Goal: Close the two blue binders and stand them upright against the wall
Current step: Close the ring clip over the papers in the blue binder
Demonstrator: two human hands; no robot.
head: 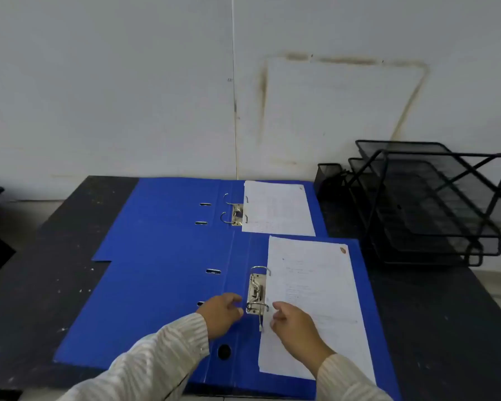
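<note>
I am hovering my left hand (223, 312), loosely curled and empty, and right hand (294, 325), grip unclear, beside the ring clasp (256, 293) of the near binder (156, 314), lying open on the desk (55, 285). Next, probably: shutting rings, folding cover over.

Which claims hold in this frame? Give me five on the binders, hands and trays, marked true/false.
1. The near binder and the far binder both lie open, flat on the table. True.
2. The black mesh trays sit left of the binders. False: they sit to the right.
3. The left hand and the right hand are at the far binder. False: they flank the ring mechanism of the near binder.
4. The near sheet and the far sheet each lie on the right half of their binder. True.
5. One binder already stands against the wall. False: neither is upright.
</note>
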